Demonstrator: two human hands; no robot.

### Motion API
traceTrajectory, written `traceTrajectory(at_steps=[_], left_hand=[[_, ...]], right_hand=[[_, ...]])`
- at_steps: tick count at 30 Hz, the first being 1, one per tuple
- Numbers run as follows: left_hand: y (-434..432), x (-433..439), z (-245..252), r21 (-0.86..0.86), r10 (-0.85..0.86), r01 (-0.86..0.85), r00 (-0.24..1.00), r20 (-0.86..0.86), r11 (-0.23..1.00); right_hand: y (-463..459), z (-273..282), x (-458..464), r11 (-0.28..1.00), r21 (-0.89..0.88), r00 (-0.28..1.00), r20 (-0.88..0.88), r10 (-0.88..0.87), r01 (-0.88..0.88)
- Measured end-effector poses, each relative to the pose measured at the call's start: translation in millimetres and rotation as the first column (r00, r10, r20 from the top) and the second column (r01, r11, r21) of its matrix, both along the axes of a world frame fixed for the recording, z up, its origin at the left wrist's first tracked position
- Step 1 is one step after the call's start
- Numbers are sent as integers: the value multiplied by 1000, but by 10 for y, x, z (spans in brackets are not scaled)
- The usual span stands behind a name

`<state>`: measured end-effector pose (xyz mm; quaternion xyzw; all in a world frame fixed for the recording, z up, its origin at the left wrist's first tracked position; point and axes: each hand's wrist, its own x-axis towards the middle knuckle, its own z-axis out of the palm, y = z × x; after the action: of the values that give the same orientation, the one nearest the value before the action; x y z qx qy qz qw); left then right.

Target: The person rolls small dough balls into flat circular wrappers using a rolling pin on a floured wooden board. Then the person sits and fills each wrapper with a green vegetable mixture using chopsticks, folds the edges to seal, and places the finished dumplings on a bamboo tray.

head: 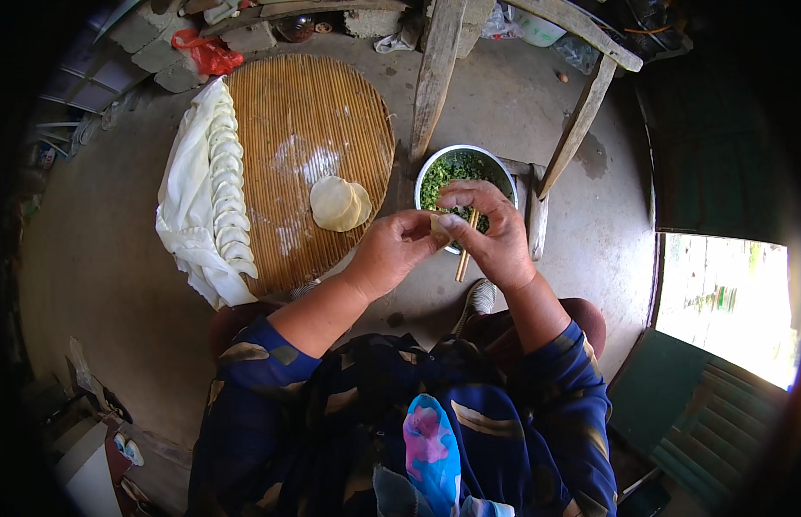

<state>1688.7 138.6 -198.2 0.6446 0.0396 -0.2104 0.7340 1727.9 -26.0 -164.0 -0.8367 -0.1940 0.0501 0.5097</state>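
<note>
My left hand [394, 249] and my right hand [494, 236] meet in front of me, pinching the edges of a small dough dumpling [439, 225] between thumbs and fingers. Just beyond them, a metal bowl [418, 187] holds chopped green filling [462, 169], with a pair of chopsticks [466, 255] resting in it and sticking out towards me. To the left lies a round slatted board [291, 103] dusted with flour. A few overlapping round dough wrappers [334, 203] lie on its near right part. Along its left edge runs a row of folded dumplings [227, 187], partly under a white cloth [187, 174].
A wooden frame with legs [436, 77] rises behind and beside the bowl. Concrete blocks [158, 48] and a red plastic bag [207, 52] are at the upper left. An egg-like object [562, 77] lies on the floor at upper right. Bright light enters through a doorway [727, 304] at right.
</note>
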Motion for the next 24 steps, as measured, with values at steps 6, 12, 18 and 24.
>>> traceTrajectory(at_steps=[6,12,18,24], left_hand=[[22,-16,26,291,-70,-9,963,260,957],[26,-16,44,229,-14,-51,962,274,972],[65,-12,-15,239,-148,115,981,123,964],[137,30,-37,-376,-184,101,964,-191,921]], right_hand=[[32,-17,-36,1000,21,997,-76,20,-19],[46,-39,-23,994,111,998,-53,20,-14],[47,-55,-18,996,61,991,-108,74,-68],[-74,-34,79,979,174,894,-414,170,-105]])
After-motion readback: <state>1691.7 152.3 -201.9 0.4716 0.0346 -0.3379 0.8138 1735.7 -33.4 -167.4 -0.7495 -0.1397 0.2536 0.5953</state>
